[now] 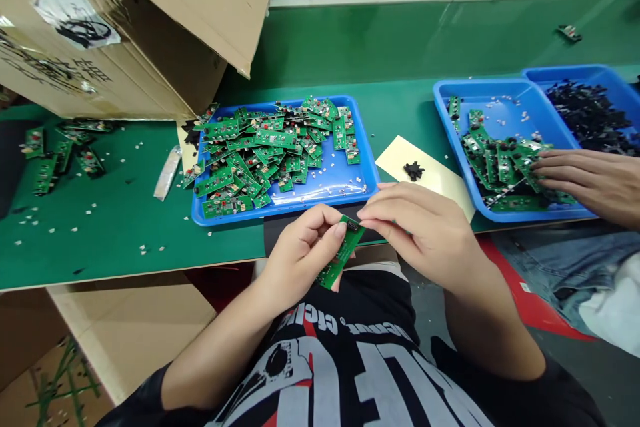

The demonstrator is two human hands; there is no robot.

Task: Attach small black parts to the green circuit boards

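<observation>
A green circuit board is held tilted in front of my chest, just off the table's front edge. My left hand is closed round it, with the thumb lying over its upper part. A small black piece sits at the board's top end. The fingers of my right hand are pinched together at that end; whatever lies between the fingertips is too small to make out. Just beyond my hands, a blue tray holds a heap of similar boards.
Small black pieces lie on a yellow sheet. On the right, a co-worker's hand reaches into another blue tray; black parts fill a third. An opened cardboard box stands back left, near loose boards.
</observation>
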